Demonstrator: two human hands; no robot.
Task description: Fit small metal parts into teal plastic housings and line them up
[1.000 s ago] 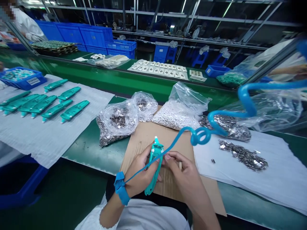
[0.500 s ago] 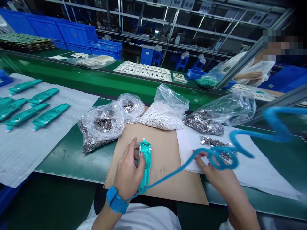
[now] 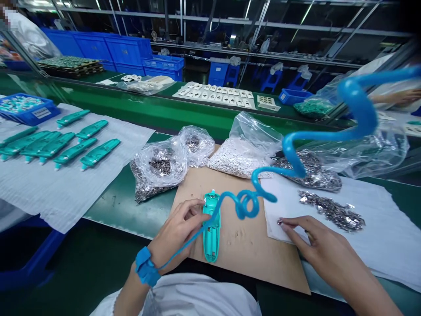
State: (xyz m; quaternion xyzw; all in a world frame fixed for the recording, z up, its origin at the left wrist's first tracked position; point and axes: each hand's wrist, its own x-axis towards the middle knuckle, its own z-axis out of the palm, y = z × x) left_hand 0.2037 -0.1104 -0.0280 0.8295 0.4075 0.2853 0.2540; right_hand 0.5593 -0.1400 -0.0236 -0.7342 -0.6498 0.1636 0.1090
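A teal plastic housing with an open hollow and a white tip lies lengthwise on the brown cardboard. My left hand grips its left side near the top, thumb across the edge and fingers curled. A blue wrist strap with a coiled blue cord sits on my left wrist; the cord crosses in front of the housing. My right hand pinches a small shiny metal piece between thumb and fingertip, above the left edge of the white sheet. Loose metal pieces lie beyond that hand.
Clear bags of metal parts and a bag of white parts line the back of the cardboard. Several teal housings rest on a white cloth at left, near a blue bin. A co-worker's arm shows at far right.
My right hand has drawn back from the metal pile with a small piece in its fingertips. My left hand now holds the housing nearer its upper left side. The view has swung left.
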